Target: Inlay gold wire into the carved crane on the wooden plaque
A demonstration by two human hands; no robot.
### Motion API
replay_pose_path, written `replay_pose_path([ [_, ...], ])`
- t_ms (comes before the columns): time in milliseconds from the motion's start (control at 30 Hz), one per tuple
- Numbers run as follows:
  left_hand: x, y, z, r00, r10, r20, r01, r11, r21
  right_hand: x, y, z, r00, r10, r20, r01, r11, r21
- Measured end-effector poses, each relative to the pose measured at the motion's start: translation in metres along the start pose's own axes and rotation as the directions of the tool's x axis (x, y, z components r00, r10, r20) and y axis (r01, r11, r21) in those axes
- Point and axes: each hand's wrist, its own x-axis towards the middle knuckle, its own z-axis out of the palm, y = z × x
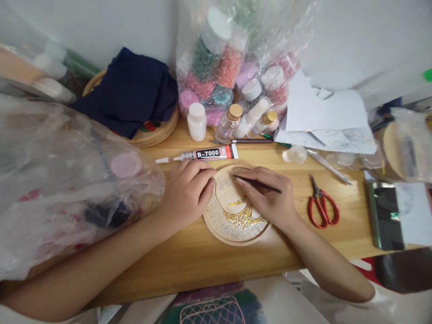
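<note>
A round pale wooden board [218, 231] with a raised rim lies flat on the table. Its surface carries a line drawing, partly covered with gold wire-like relief [241, 218]. At the board's upper left edge, my left hand [187, 191] grips the rim with bent fingers and thumb. Pinched in my right hand [272, 198] is a slim dark tool that looks like tweezers [259, 184]. Its tip touches or hovers just over the drawing near the top of the board; I cannot tell which. Just above my left hand lies a tube of B-7000 glue [211, 153], its nozzle pointing left.
Red-handled pliers [322, 208] lie right of the board, with a phone [386, 216] farther right. Small bottles [229, 122] and a plastic bag of colourful jars [219, 67] stand behind. Plastic wrapping [67, 189] fills the left; dark blue cloth [131, 90] rests on a wooden hoop.
</note>
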Motion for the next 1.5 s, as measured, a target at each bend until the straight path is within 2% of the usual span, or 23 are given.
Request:
replay_pose_path([
  [200, -0.001, -0.002, 0.001, 0.999, 0.042, 0.028, -0.043, 0.998, 0.035, -0.001, -0.003, -0.017, 0.995, 0.082, -0.056, -0.079, 0.996, 0.045],
  [333, 0.001, -0.003, 0.0, 0.996, 0.063, 0.056, -0.07, 0.99, 0.123, -0.012, -0.008, -0.04, 0.993, 0.058, -0.102, -0.055, 0.998, 0.032],
  [433, 0.007, -0.004, 0.001, 0.988, 0.08, 0.13, -0.104, 0.976, 0.19, -0.028, -0.011, -0.054, 0.998, 0.013, -0.066, -0.011, 1.0, 0.028],
  [533, 0.018, -0.001, 0.006, 0.972, 0.078, 0.22, -0.124, 0.971, 0.206, -0.046, -0.011, -0.06, 1.0, -0.015, -0.017, 0.015, 0.999, 0.028],
  [667, 0.042, 0.009, 0.014, 0.928, 0.123, 0.35, -0.189, 0.969, 0.16, -0.071, -0.012, -0.053, 0.998, -0.058, 0.011, 0.057, 0.997, 0.06],
  [733, 0.054, 0.015, 0.016, 0.881, 0.165, 0.443, -0.235, 0.966, 0.107, -0.082, -0.014, -0.046, 0.998, -0.06, 0.025, 0.058, 0.995, 0.079],
  [833, 0.069, 0.023, 0.017, 0.833, 0.21, 0.512, -0.267, 0.963, 0.04, -0.095, -0.018, -0.035, 0.999, -0.041, 0.031, 0.037, 0.994, 0.106],
  [1000, 0.085, 0.033, 0.023, 0.82, 0.218, 0.53, -0.179, 0.976, -0.125, -0.105, -0.024, -0.021, 1.0, 0.005, 0.008, -0.005, 0.996, 0.089],
  [1133, 0.093, 0.039, 0.031, 0.824, 0.219, 0.523, -0.16, 0.975, -0.156, -0.103, -0.028, -0.012, 0.999, -0.015, -0.036, 0.017, 0.999, 0.05],
  [1233, 0.085, 0.038, 0.027, 0.866, 0.197, 0.46, -0.173, 0.98, -0.096, -0.098, -0.032, -0.005, 0.999, -0.01, -0.053, 0.012, 0.999, 0.043],
  [1300, 0.066, 0.034, 0.017, 0.918, 0.162, 0.361, -0.166, 0.986, -0.02, -0.094, -0.034, 0.0, 0.998, -0.005, -0.068, 0.008, 0.999, 0.046],
  [1367, 0.04, 0.03, 0.003, 0.968, 0.144, 0.204, -0.153, 0.988, 0.03, -0.09, -0.035, 0.005, 0.997, -0.015, -0.073, 0.018, 0.999, 0.046],
  [1500, -0.014, 0.021, -0.021, 0.984, 0.138, 0.111, -0.145, 0.988, 0.055, -0.08, -0.031, 0.014, 0.998, -0.06, -0.029, 0.061, 0.998, 0.034],
])
